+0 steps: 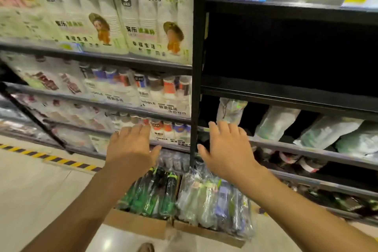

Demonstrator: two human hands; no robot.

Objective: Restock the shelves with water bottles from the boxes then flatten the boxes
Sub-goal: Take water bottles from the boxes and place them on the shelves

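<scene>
nearest, on the floor just in front of the person, two open cardboard boxes sit side by side with their far ends up against the foot of the shelf unit, probably so the reach from box to shelf is short. the left box holds dark green bottles, the right one pale bottles in clear wrap. both look full, so restocking seems hardly begun and flattening is a long way off. above them the left hand and right hand hover palm down, fingers straight and spread, gripping nothing. whether they are reaching for the packs or the lower shelves i cannot tell. the black upright post rises between the hands and divides the bays. left of it the shelves are crowded with packed cups. right of it a deep dark shelf, its contents lost in shadow, may be the space meant for the bottles, with slumped white bags on the tier below.
</scene>
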